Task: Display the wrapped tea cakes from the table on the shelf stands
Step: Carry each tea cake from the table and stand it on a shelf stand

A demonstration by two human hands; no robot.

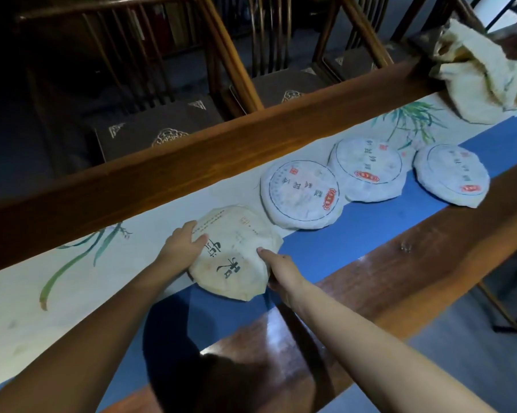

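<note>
Several round paper-wrapped tea cakes lie in a row on the table runner (72,293). The nearest one, a cream tea cake with black brush characters (236,251), is gripped at both edges: my left hand (183,242) curls round its left rim with the thumb on top, and my right hand (278,266) holds its right rim with the thumb on top. Beyond it lie a white tea cake with a red seal (302,195), a second white cake (367,168) and a third (450,174). No shelf stand is in view.
The long wooden table (370,281) has a raised far rail (191,174) and a blue strip along the runner. A crumpled cream cloth (483,73) sits at the far right. Wooden chairs with dark cushions (150,126) stand behind the table.
</note>
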